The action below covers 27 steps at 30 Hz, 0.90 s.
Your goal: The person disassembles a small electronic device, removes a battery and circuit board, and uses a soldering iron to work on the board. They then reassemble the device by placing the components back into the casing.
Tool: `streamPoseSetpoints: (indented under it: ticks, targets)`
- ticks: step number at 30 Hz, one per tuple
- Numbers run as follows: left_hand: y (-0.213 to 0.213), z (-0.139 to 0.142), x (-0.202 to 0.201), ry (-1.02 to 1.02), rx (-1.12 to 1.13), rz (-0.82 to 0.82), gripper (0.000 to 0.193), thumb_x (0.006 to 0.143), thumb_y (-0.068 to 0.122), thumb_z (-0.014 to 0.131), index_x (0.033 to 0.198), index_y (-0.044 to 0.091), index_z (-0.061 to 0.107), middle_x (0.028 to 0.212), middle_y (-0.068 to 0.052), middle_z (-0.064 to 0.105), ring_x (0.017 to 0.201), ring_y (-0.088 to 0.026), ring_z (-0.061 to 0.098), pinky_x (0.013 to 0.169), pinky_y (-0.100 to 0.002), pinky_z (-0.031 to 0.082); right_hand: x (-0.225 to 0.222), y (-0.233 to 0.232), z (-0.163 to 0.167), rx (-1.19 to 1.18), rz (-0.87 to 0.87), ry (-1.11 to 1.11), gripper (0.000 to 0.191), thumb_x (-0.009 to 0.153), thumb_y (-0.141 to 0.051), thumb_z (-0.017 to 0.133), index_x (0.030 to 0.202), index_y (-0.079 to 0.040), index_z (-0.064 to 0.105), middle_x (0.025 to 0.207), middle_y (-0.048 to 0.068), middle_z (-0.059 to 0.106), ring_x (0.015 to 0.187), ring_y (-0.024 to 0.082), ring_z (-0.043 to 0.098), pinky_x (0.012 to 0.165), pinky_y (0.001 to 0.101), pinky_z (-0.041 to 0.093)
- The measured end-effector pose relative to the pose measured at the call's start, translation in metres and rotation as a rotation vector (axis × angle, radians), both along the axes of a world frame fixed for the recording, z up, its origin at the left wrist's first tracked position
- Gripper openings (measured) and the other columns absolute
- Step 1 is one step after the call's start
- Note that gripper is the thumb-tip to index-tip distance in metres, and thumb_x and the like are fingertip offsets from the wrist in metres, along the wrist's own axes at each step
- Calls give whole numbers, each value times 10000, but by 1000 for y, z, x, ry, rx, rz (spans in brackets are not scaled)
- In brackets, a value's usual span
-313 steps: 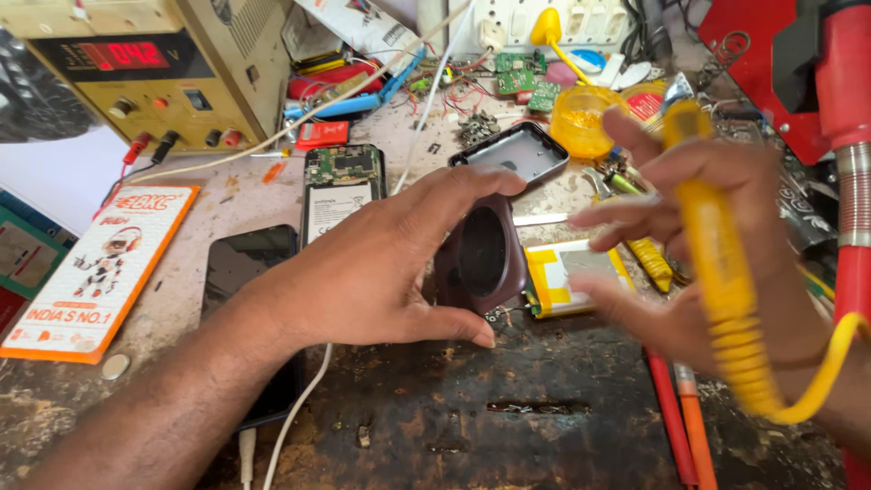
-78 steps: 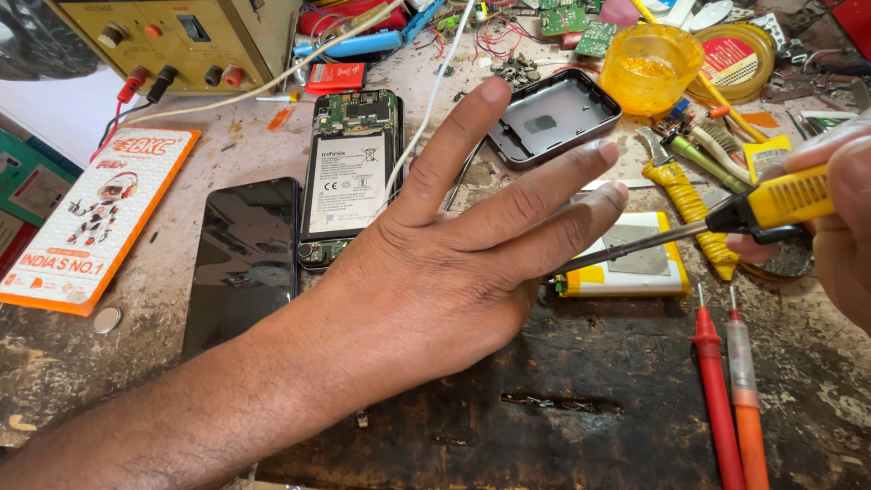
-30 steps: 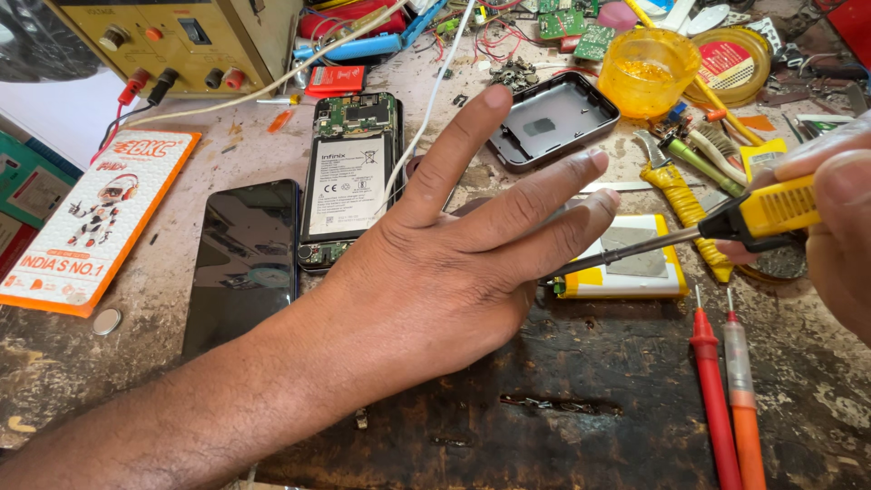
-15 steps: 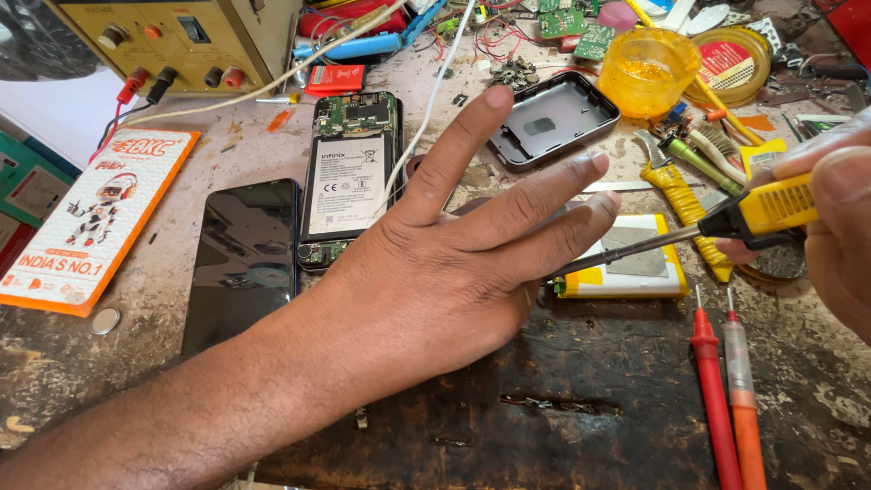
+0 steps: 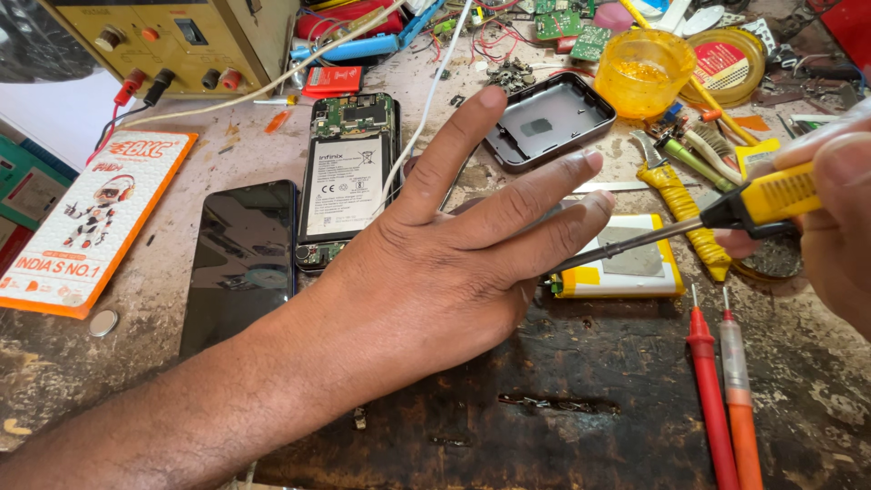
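My left hand lies flat on the worn workbench with its fingers spread; whatever is under the palm is hidden. My right hand grips a yellow-handled soldering iron at the right edge. Its thin metal tip reaches left to the near-left corner of a silver and yellow battery pack, just below my left ring finger. An opened phone with its battery showing lies beyond my left thumb.
A black phone screen lies left of my wrist, an orange box and a coin further left. A grey back cover, a yellow cup and a power supply stand behind. Red and orange probes lie at the right.
Ten seconds ago my left hand cupped a dark round part and the iron was raised. Over the last second both hands stay nearly still, the tip at the battery pack.
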<state>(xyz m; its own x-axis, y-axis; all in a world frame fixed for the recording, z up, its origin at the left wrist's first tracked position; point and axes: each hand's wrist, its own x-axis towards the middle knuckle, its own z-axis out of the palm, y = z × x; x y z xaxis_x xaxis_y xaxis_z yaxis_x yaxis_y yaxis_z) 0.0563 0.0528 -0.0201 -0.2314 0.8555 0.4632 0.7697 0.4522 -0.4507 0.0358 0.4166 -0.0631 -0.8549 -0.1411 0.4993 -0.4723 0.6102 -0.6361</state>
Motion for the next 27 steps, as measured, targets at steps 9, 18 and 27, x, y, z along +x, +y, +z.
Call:
streamPoseSetpoints:
  ticks: [9, 18, 27]
  targets:
    - [-1, -3, -1, 33, 11, -3, 202, 845, 183, 735, 1026, 211, 820, 1561, 53, 546, 1569, -175, 318, 1313, -631, 98, 8, -3, -1, -36, 22, 23, 441, 1185, -400, 349, 1177, 23, 474, 858, 196, 618, 680, 260, 732, 730, 395, 609]
    - [0, -2, -1, 24, 16, -12, 194, 844, 174, 731, 1014, 202, 820, 1554, 42, 555, 1560, -184, 336, 1309, -635, 89, 10, -16, 5, -50, 68, 43, 485, 1158, -428, 383, 1187, 51, 452, 898, 232, 620, 732, 276, 737, 715, 396, 627]
    - [0, -2, -2, 52, 6, 10, 305, 862, 179, 730, 1157, 185, 808, 1552, 47, 548, 1563, -169, 329, 1311, -625, 85, 5, 0, -1, -45, 7, -50, 456, 1181, -377, 330, 1171, 45, 500, 887, 248, 668, 729, 275, 749, 729, 392, 654]
